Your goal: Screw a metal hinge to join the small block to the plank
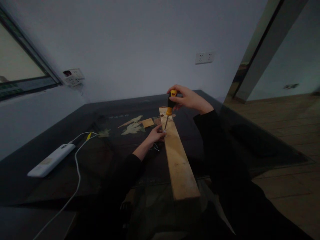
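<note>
My right hand [183, 96] is closed around the yellow and black handle of a screwdriver [169, 110], whose shaft slants down to a wooden plank [176, 150]. The long plank lies on the dark table, its near end jutting past the front edge. At the plank's left side, my left hand [156, 134] has its fingers pinched by the screwdriver's tip. A small shiny piece shows at the fingertips, too small to name. Several thin metal pieces [156, 147], perhaps screws, lie on the table just below that hand.
A small square of wood [148, 123] rests behind my left hand on the dark table [100, 166] with its leaf pattern. To the left lies a white power strip [51, 160] with a white cable [79, 173] running off the front. A wall with sockets [204, 57] stands behind.
</note>
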A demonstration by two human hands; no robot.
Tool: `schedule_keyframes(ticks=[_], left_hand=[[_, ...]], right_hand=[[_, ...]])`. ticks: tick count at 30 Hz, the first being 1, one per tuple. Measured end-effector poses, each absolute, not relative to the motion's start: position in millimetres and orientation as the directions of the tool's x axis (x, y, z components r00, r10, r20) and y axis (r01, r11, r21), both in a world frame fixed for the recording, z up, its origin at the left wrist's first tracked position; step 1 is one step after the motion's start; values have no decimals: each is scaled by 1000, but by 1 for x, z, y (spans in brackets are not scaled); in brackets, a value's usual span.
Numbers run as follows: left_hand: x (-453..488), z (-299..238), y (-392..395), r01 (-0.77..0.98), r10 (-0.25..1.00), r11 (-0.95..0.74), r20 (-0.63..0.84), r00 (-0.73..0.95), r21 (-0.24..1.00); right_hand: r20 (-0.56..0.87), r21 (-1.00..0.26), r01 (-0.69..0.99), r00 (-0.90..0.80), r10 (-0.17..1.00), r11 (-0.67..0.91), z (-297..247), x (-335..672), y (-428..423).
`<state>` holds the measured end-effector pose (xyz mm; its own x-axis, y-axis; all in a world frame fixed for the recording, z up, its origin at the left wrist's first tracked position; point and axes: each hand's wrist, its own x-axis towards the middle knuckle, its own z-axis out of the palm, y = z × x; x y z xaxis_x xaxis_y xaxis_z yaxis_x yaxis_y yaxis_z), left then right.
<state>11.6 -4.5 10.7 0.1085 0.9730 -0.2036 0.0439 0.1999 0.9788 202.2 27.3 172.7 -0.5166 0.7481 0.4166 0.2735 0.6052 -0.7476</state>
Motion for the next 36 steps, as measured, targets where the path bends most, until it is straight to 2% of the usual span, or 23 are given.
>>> schedule_keyframes(ticks=[2, 4, 7, 9, 12, 15, 19, 21, 25, 27, 32, 36], left_hand=[[12, 11, -4, 40, 971, 211, -214, 105, 977], [12, 11, -5, 39, 972, 209, -212, 104, 977], [13, 11, -6, 42, 975, 190, -193, 108, 981], [13, 11, -6, 39, 976, 185, -188, 108, 982], [14, 11, -6, 30, 976, 190, -192, 103, 981], [14, 12, -6, 21, 976, 193, -194, 101, 981], [14, 14, -7, 20, 975, 197, -198, 103, 980], [14, 13, -7, 20, 976, 198, -199, 92, 980], [13, 11, -6, 5, 979, 188, -188, 83, 982], [13, 10, -5, 4, 979, 186, -186, 86, 983], [13, 11, -5, 15, 975, 195, -196, 106, 981], [13, 12, -6, 7, 975, 195, -195, 110, 981]], right_hand=[[402, -748, 273, -538, 740, 605, 175, 205, 24], [438, -695, 324, -517, 736, 641, 176, 204, 20], [531, -537, 524, -399, 747, 661, 173, 195, 17], [593, -429, 668, -300, 747, 608, 170, 188, 17], [634, -333, 766, -250, 732, 550, 167, 182, 19], [627, -288, 726, -350, 696, 625, 167, 186, 25], [610, -309, 598, -472, 637, 739, 169, 192, 30], [637, -302, 602, -449, 627, 739, 168, 190, 29], [704, -271, 744, -279, 653, 611, 161, 178, 24], [715, -256, 772, -253, 651, 582, 159, 172, 24], [697, -243, 653, -397, 597, 717, 162, 173, 31], [621, -312, 609, -450, 641, 729, 170, 179, 27]])
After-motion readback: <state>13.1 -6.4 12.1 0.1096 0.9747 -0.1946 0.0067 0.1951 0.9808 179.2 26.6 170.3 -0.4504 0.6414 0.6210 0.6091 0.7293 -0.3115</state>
